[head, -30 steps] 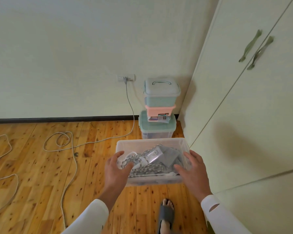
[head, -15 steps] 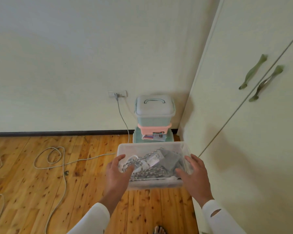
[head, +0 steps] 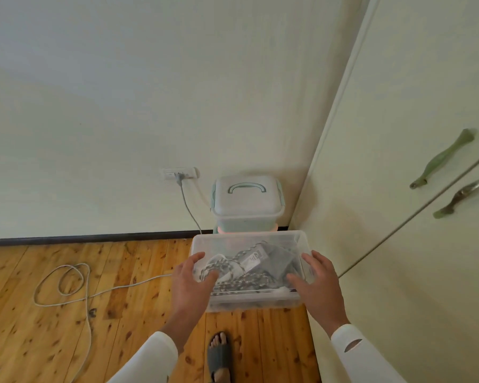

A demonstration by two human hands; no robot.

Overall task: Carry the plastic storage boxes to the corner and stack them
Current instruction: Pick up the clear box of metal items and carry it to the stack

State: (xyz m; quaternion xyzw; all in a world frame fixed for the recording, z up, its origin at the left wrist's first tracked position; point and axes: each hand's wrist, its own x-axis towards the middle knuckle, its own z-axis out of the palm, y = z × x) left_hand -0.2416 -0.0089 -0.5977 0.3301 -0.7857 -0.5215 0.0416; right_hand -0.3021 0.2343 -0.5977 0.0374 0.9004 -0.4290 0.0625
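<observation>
I carry a clear, lidless plastic box (head: 249,239) holding cords and grey packets. My left hand (head: 190,283) grips its left side, thumb over the rim. My right hand (head: 317,283) grips the right side the same way. Straight ahead in the corner stands a stack of boxes: a pale green box with a lid handle (head: 248,201) on top and a pink box (head: 221,230) just showing under it. The carried box hides the rest of the stack.
A tall cream wardrobe (head: 398,217) with green handles fills the right side, close to the box. A grey cable (head: 75,283) runs from a wall socket (head: 179,174) and loops over the wooden floor on the left. My sandalled foot (head: 219,355) is below.
I have walked closer to the corner with the box. The stack looks nearer and is now mostly hidden behind the carried box. Both hands keep the same grip.
</observation>
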